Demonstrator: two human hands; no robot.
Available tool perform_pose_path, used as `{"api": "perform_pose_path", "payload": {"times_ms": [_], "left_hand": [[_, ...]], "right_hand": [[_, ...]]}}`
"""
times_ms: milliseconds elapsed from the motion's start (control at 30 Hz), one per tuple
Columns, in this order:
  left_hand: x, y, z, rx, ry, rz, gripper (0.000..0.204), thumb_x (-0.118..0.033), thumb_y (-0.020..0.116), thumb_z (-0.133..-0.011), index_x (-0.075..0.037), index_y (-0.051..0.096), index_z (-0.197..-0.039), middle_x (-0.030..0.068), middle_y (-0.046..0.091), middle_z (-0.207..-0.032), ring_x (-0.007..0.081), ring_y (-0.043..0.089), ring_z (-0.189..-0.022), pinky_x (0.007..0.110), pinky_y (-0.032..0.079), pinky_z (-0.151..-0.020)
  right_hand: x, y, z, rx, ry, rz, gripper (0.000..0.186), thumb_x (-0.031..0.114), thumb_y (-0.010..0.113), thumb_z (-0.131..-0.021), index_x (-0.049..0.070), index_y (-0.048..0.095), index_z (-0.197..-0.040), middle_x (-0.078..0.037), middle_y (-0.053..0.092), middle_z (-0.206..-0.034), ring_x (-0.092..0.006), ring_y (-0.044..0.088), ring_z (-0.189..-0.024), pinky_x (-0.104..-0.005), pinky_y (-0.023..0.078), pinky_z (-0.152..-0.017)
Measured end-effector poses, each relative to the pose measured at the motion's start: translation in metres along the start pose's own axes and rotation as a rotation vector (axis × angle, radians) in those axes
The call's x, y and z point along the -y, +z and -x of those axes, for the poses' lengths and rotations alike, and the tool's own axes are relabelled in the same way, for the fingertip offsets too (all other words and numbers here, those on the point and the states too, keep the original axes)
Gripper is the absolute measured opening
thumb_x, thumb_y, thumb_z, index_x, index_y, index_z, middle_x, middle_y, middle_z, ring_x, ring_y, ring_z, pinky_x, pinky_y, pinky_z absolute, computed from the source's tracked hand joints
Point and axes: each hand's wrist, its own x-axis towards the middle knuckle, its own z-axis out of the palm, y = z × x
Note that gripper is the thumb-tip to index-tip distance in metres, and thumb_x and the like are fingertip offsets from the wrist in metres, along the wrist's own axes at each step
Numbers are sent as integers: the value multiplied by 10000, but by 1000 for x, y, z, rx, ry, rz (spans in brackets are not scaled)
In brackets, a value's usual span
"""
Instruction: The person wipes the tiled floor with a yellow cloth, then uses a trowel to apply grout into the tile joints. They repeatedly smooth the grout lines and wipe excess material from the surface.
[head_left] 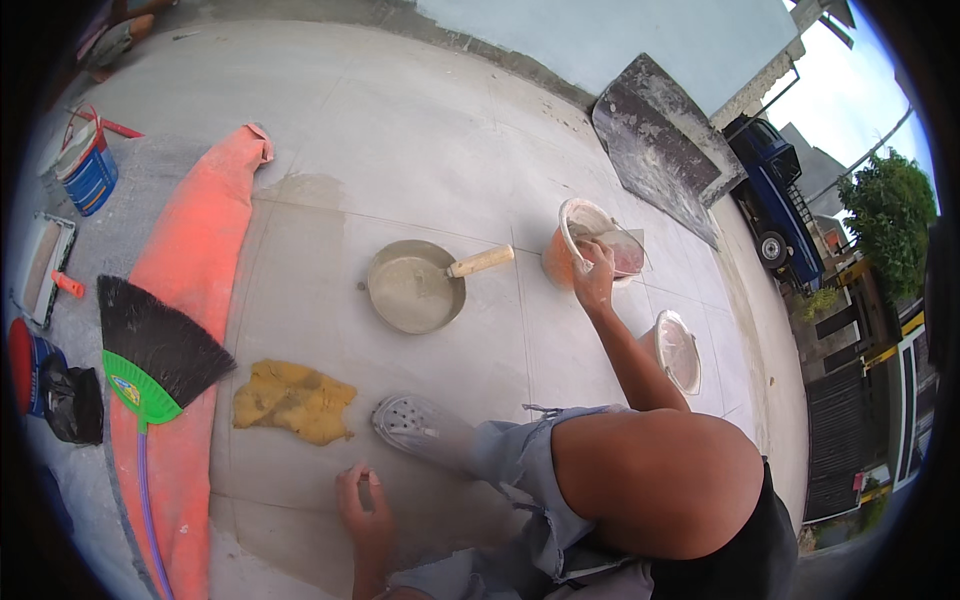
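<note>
My right hand (pixel 595 265) reaches into an orange bucket (pixel 559 262) with a whitened rim, fingers curled at a flat, pale-coated piece (pixel 627 250); exactly what it grips is unclear. My left hand (pixel 362 500) is low in the view, thumb and forefinger curled close, any small thing between them too small to make out. A round pan (pixel 410 305) of grey-beige wet material, a wooden-handled tool (pixel 480 260) resting in it, sits on the tiles. A crumpled yellow cloth (pixel 290 400) lies above my left hand. A second pale bucket (pixel 678 352) stands beside my right forearm.
Along the left lie a pink rolled sheet (pixel 190 240), a broom (pixel 160 345), paint pails (pixel 88 170), a roller tray (pixel 45 265) and a black bag (pixel 72 400). A dusty board (pixel 655 135) leans rearward; a vehicle (pixel 775 200) stands right. Another person's legs (pixel 115 45) show top left.
</note>
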Motion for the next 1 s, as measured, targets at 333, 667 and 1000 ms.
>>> {"api": "perform_pose_path", "payload": {"times_ms": [333,667,1000], "left_hand": [[-48,84,-128,273,468,153,225,71,584,-963,17,732,-1123,146,732,-995,282,700,-899,384,553,-813],[-18,35,41,512,-172,-98,197,-41,601,-994,-37,719,-1152,91,744,-928,250,704,-768,357,548,-694],[-66,67,30,323,-520,-142,200,-69,599,-995,-39,716,-1156,89,741,-928,249,703,-778,358,550,-704]], "right_hand": [[87,-126,62,646,-188,-60,425,102,658,-978,100,627,-1402,-148,638,-1408,-354,601,-1308,-486,467,-1122],[112,-24,-25,743,-826,207,571,226,748,-949,104,539,-1466,-153,539,-1468,-340,542,-1326,-506,457,-1111],[116,34,-21,1017,-734,56,389,357,722,-969,55,618,-1190,-83,653,-1110,-280,691,-1014,-445,603,-758]]}}
